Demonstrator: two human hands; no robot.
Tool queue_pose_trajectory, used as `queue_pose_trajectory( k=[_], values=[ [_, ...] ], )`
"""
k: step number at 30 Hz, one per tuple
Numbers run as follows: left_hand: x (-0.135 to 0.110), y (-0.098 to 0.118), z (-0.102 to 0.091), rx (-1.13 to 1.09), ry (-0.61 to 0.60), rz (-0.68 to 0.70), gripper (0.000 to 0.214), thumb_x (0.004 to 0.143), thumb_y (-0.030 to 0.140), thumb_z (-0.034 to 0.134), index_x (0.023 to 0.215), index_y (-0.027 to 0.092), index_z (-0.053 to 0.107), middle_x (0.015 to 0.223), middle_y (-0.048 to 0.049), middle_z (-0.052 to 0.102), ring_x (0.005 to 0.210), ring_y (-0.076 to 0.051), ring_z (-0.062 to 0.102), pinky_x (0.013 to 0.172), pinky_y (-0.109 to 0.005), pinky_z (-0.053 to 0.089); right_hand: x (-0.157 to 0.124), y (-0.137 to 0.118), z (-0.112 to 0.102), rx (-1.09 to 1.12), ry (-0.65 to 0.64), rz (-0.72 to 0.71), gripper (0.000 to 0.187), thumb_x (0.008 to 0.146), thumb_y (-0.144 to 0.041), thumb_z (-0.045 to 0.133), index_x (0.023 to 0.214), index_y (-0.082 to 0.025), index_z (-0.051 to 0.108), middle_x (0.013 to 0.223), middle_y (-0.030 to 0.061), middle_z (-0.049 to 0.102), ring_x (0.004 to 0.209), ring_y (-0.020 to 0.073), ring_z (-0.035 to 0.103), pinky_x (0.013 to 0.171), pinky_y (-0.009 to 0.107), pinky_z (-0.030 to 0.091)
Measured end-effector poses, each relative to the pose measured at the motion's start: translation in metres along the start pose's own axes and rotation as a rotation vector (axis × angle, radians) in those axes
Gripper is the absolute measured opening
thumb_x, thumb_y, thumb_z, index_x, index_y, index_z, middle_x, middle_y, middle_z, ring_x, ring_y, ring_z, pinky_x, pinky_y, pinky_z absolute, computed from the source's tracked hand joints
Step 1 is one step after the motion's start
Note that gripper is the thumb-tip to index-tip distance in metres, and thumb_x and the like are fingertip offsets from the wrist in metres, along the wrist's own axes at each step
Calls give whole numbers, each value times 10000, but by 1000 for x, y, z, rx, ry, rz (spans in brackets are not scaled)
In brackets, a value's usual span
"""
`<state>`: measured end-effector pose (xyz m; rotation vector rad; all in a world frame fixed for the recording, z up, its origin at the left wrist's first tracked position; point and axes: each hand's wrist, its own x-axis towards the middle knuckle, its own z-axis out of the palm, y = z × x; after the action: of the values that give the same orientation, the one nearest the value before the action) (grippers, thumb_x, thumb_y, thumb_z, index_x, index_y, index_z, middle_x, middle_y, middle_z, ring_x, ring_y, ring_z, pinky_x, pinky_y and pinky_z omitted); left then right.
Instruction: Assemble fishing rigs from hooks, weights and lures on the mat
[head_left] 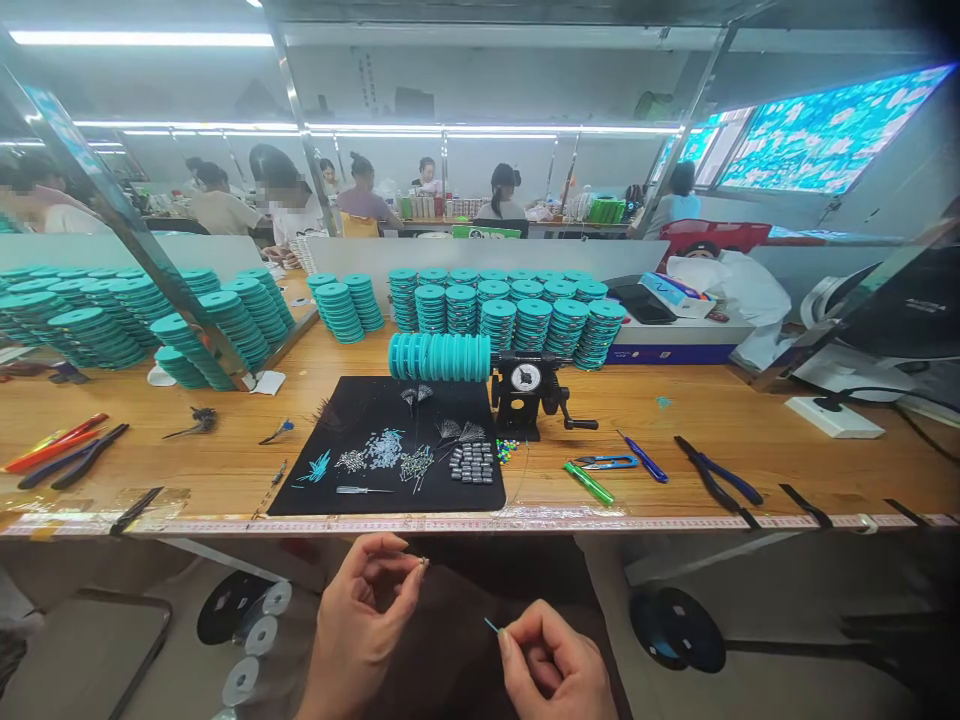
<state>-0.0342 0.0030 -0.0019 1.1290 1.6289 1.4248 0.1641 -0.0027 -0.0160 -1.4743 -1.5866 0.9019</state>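
Below the table's front edge, my left hand [365,610] pinches a tiny metallic piece [424,562] between thumb and forefinger; its exact kind is too small to tell. Lower and to the right, my right hand [553,660] is closed on a thin blue stick [491,625], whose tip sticks out past the fingers. The two hands are apart. Beyond them on the table lies a black mat [315,490] with small blue sticks [318,466], grey beads [384,448], dark cylindrical weights [472,463], small metal parts [416,463] and a small screwdriver [364,490].
A hand-cranked winder [525,385] carries a row of teal spools [442,358]. Stacked teal spools [499,320] stand behind it. Thread snips [604,462], a green tube [591,485], a blue pen-like tool [643,458] and pliers [716,478] lie at right. Several people sit farther back.
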Motion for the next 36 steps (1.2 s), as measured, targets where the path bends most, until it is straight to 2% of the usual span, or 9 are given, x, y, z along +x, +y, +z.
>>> queue_pose_trajectory(
  k=[6, 14, 18, 22, 27, 30, 33, 36],
  values=[
    [-10, 1, 7, 128, 22, 119, 219, 774, 281, 723, 859, 257, 523, 729, 13, 743, 694, -181, 731, 652, -237, 582, 4, -9, 0, 35, -3, -17, 257, 782, -313, 581, 559, -204, 513, 519, -73, 229, 463, 104, 219, 457, 258, 210],
    [-22, -3, 17, 252, -46, 391, 119, 810, 211, 674, 850, 238, 565, 744, 26, 744, 645, -157, 735, 582, -212, 594, 9, -16, 9, 51, 6, -66, 220, 790, -281, 580, 599, -194, 514, 526, -84, 259, 457, 87, 239, 449, 234, 207],
    [-24, -1, 23, 276, -107, 469, 136, 803, 170, 666, 772, 235, 550, 712, 40, 729, 638, -143, 723, 599, -193, 571, 13, -11, 9, 16, -58, -77, 211, 808, -266, 579, 620, -187, 521, 532, -82, 282, 462, 85, 276, 451, 220, 236],
    [-27, 0, 27, 245, -142, 475, 127, 818, 145, 645, 757, 233, 576, 698, 47, 707, 643, -121, 703, 635, -178, 539, 14, -5, 7, 65, -135, -39, 239, 856, -304, 546, 651, -184, 518, 544, -75, 302, 479, 91, 283, 456, 220, 246],
    [-26, 4, 27, 244, -177, 511, 128, 808, 108, 652, 786, 230, 617, 744, 25, 729, 688, -133, 707, 685, -185, 530, 13, -4, 6, 194, -171, 34, 261, 867, -347, 556, 670, -182, 517, 545, -83, 275, 491, 92, 235, 462, 238, 197],
    [-25, 9, 26, 253, -233, 530, 138, 801, 87, 643, 806, 224, 651, 761, 5, 742, 697, -150, 712, 686, -195, 540, 14, -4, 7, 345, -205, 108, 310, 860, -417, 583, 673, -183, 504, 561, -80, 281, 507, 92, 215, 465, 242, 171],
    [-25, 13, 27, 199, -238, 448, 124, 795, 107, 654, 833, 224, 668, 761, -3, 740, 695, -159, 710, 689, -207, 550, 16, -2, 9, 585, -252, 157, 374, 849, -501, 609, 692, -182, 493, 595, -67, 319, 540, 96, 226, 481, 239, 180],
    [-26, 13, 29, 46, -266, 269, 84, 804, 175, 676, 870, 223, 659, 775, -12, 727, 709, -168, 706, 686, -220, 564, 17, 1, 12, 746, -279, 143, 388, 851, -516, 631, 708, -179, 501, 600, -66, 333, 543, 93, 232, 492, 238, 186]
  ],
)
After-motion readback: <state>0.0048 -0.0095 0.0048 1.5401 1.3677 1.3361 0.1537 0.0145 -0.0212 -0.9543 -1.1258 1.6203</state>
